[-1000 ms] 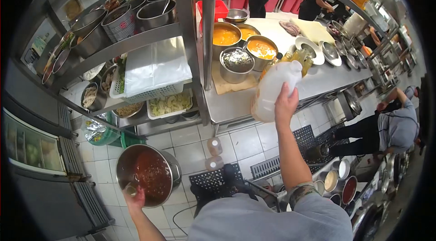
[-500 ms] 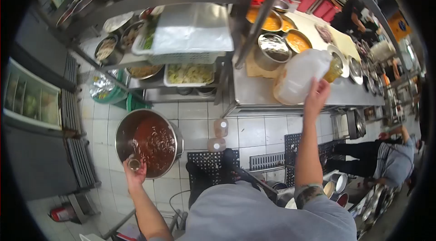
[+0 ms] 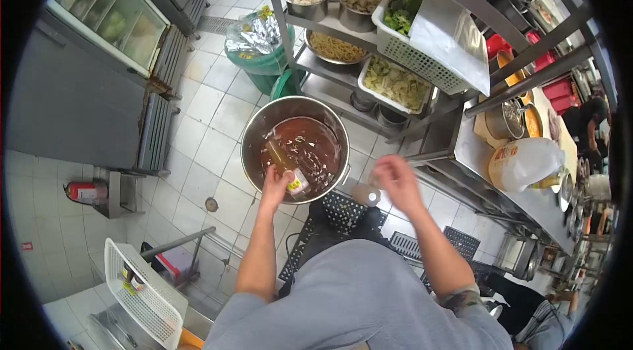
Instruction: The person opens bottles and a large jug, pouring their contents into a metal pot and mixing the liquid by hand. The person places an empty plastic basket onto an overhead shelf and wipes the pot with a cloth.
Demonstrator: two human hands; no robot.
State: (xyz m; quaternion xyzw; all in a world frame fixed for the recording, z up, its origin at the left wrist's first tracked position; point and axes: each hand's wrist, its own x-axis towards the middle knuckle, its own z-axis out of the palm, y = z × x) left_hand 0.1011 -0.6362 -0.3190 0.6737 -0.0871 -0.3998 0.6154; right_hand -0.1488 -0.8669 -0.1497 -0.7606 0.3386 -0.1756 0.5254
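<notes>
My left hand (image 3: 275,185) is closed around a glass bottle (image 3: 281,157) with a white and yellow label. The bottle is tilted over a large steel pot (image 3: 336,131), its narrow end up and to the left. Inside the pot lies a reddish-brown liquid (image 3: 310,145) with a shiny surface. To the right of the pot, my right hand (image 3: 399,182) is raised with its fingers bent and blurred. Whether anything is between those fingers I cannot tell. Below it, a plastic jug (image 3: 364,195) stands on the floor beside the pot.
A steel shelf holds a white basket (image 3: 422,60) of greens, a tray of chopped vegetables (image 3: 395,83) and bowls. On the counter at right stands a large plastic jug (image 3: 521,162). A green bin (image 3: 260,63) is behind the pot. Another person (image 3: 587,122) is at far right.
My right hand has left the large jug on the counter and come toward the pot. The bottle in my left hand has tilted over the pot. My view has turned left.
</notes>
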